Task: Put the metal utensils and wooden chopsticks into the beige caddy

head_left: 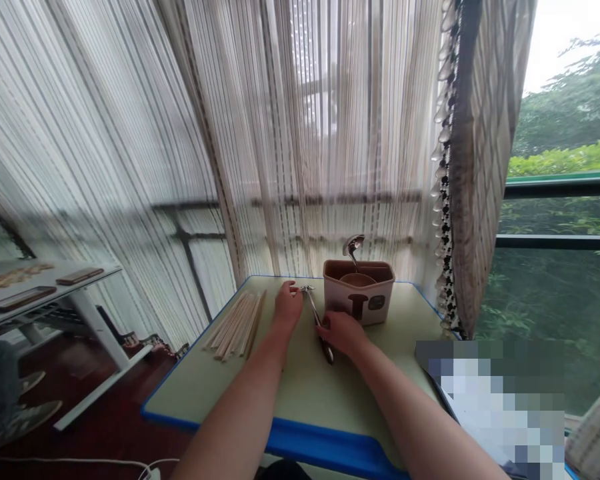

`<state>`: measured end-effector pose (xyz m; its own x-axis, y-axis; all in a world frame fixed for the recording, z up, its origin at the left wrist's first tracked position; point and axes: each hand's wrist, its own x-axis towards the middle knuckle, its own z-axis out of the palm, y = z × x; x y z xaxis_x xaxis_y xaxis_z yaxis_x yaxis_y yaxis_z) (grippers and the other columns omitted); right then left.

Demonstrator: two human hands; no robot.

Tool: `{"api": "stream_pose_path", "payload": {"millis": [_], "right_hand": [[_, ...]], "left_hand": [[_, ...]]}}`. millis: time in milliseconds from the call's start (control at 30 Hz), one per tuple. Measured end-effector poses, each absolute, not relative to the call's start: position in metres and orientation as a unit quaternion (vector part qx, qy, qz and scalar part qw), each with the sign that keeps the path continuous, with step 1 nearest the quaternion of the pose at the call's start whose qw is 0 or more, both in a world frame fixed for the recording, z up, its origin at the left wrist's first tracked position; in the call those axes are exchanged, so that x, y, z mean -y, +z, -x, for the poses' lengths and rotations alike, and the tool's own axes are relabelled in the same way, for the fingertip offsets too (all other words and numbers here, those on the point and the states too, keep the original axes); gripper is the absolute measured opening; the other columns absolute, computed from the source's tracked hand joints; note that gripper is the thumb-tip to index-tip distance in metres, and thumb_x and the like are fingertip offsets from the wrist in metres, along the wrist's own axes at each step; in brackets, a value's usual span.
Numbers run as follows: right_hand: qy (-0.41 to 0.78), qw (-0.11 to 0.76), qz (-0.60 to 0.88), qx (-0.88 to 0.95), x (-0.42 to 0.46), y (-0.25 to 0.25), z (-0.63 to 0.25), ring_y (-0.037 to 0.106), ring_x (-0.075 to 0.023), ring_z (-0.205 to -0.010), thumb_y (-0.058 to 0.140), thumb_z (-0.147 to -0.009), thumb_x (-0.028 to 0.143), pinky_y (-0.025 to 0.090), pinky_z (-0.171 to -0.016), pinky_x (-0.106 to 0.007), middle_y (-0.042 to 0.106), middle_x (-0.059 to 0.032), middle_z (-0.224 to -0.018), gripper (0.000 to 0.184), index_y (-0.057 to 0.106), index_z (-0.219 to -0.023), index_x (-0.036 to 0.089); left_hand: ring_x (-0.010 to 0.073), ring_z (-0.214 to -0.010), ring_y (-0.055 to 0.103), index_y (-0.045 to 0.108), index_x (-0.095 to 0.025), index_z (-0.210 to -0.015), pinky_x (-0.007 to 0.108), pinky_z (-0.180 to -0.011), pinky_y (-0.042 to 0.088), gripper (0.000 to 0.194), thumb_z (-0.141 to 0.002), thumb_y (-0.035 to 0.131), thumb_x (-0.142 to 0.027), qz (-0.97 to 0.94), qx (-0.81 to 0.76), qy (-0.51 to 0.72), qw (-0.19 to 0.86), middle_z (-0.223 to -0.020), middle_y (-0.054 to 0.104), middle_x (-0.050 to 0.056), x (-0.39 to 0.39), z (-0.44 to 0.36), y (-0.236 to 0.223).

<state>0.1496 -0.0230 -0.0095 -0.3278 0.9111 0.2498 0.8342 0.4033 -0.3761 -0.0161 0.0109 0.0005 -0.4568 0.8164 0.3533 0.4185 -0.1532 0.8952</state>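
On the pale tabletop lies a long metal utensil (314, 309) with a dark handle; its shiny head points away from me and is too small to name. My right hand (344, 331) grips it near the top of the handle, in front of the storage box. Beside the utensil's head is my left hand (289, 303), fingers apart and slightly bent, with the fingertips at or just short of the metal. A brown and white box (341, 293) stands behind my right hand. From it a ladle (353, 247) sticks up, next to a round brown piece inside.
Several thin wooden sticks (236, 327) lie left of my left forearm. The table has a raised blue edge (325, 437). Curtains (300, 133) hang close behind it. Another table (87, 283) and a person's shoes (25, 420) are at the left.
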Motion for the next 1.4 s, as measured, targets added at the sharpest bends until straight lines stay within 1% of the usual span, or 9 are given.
{"api": "stream_pose_path", "payload": {"millis": [100, 333, 433, 533, 800, 1000, 1133, 1233, 1400], "right_hand": [[0.105, 0.201, 0.535, 0.814, 0.023, -0.008, -0.149, 0.065, -0.0222, -0.082, 0.056, -0.076, 0.041, 0.042, -0.069, -0.028, 0.07, -0.0083, -0.082, 0.025, 0.068, -0.08, 0.019], [0.147, 0.201, 0.482, 0.84, 0.015, -0.01, -0.153, 0.064, -0.0173, -0.075, 0.05, -0.083, 0.033, 0.041, -0.063, -0.024, 0.07, -0.0067, -0.082, 0.024, 0.068, -0.08, 0.018], [0.13, 0.21, 0.474, 0.845, 0.015, -0.011, -0.154, 0.064, -0.0181, -0.076, 0.045, -0.086, 0.031, 0.041, -0.064, -0.024, 0.07, -0.0075, -0.082, 0.027, 0.068, -0.081, 0.017], [0.095, 0.216, 0.488, 0.841, 0.017, -0.011, -0.153, 0.064, -0.02, -0.08, 0.042, -0.087, 0.031, 0.041, -0.068, -0.026, 0.07, -0.0095, -0.085, 0.03, 0.068, -0.082, 0.017], [0.023, 0.22, 0.509, 0.832, 0.024, -0.003, -0.145, 0.064, -0.0223, -0.079, 0.037, -0.09, 0.031, 0.04, -0.067, -0.029, 0.07, -0.011, -0.084, 0.031, 0.065, -0.085, 0.018], [-0.045, 0.223, 0.513, 0.828, 0.032, 0.003, -0.141, 0.064, -0.0202, -0.076, 0.033, -0.092, 0.032, 0.038, -0.062, -0.027, 0.069, -0.009, -0.084, 0.031, 0.061, -0.087, 0.019], [-0.084, 0.217, 0.494, 0.838, 0.04, 0.011, -0.142, 0.064, -0.0192, -0.075, 0.03, -0.093, 0.031, 0.037, -0.061, -0.026, 0.068, -0.0067, -0.083, 0.032, 0.06, -0.087, 0.02], [-0.094, 0.216, 0.478, 0.846, 0.045, 0.015, -0.142, 0.063, -0.0194, -0.077, 0.036, -0.091, 0.032, 0.036, -0.061, -0.026, 0.067, -0.0056, -0.086, 0.025, 0.059, -0.092, 0.022], [-0.052, 0.227, 0.511, 0.827, 0.045, 0.013, -0.141, 0.061, -0.0193, -0.082, 0.043, -0.087, 0.033, 0.036, -0.061, -0.027, 0.066, -0.0047, -0.095, 0.023, 0.057, -0.104, 0.024]], "left_hand": [[0.0181, -0.08, 0.063, 0.062, -0.015, -0.086, 0.028, -0.072, 0.047, 0.019, -0.068, 0.063, -0.016, -0.47, -0.617, 0.581, 0.249, -0.091, 0.066, 0.011, -0.015, 0.014, -0.006], [0.0138, -0.059, 0.062, 0.06, -0.014, -0.07, 0.028, -0.062, 0.052, 0.004, -0.067, 0.063, -0.012, -0.403, -0.59, 0.586, 0.382, -0.061, 0.062, 0.003, -0.022, 0.017, -0.02], [0.0131, -0.058, 0.062, 0.058, -0.014, -0.061, 0.029, -0.063, 0.054, 0.009, -0.069, 0.063, -0.012, -0.385, -0.563, 0.592, 0.429, -0.058, 0.062, 0.004, -0.022, 0.017, -0.021], [0.0137, -0.059, 0.063, 0.057, -0.012, -0.06, 0.03, -0.064, 0.055, 0.012, -0.069, 0.063, -0.012, -0.376, -0.536, 0.599, 0.461, -0.06, 0.064, 0.006, -0.022, 0.016, -0.021], [0.0125, -0.059, 0.063, 0.059, -0.011, -0.067, 0.03, -0.065, 0.055, 0.014, -0.064, 0.071, -0.017, -0.359, -0.497, 0.64, 0.462, -0.065, 0.064, 0.005, -0.023, 0.019, -0.015], [0.0157, -0.061, 0.065, 0.061, -0.009, -0.073, 0.031, -0.063, 0.055, 0.022, -0.062, 0.072, -0.024, -0.37, -0.463, 0.691, 0.414, -0.07, 0.067, 0.008, -0.015, 0.013, -0.001], [0.0162, -0.058, 0.064, 0.062, -0.01, -0.072, 0.03, -0.06, 0.055, 0.019, -0.059, 0.072, -0.018, -0.372, -0.459, 0.706, 0.389, -0.067, 0.067, 0.006, -0.009, 0.009, 0.008], [0.0158, -0.057, 0.064, 0.061, -0.01, -0.07, 0.029, -0.059, 0.055, 0.015, -0.059, 0.071, -0.014, -0.356, -0.456, 0.71, 0.402, -0.063, 0.066, 0.005, -0.007, 0.008, 0.014], [0.0164, -0.06, 0.065, 0.061, -0.009, -0.081, 0.033, -0.064, 0.056, 0.023, -0.061, 0.07, -0.013, -0.347, -0.414, 0.728, 0.422, -0.069, 0.068, 0.005, 0.0, 0.006, 0.025]]}}
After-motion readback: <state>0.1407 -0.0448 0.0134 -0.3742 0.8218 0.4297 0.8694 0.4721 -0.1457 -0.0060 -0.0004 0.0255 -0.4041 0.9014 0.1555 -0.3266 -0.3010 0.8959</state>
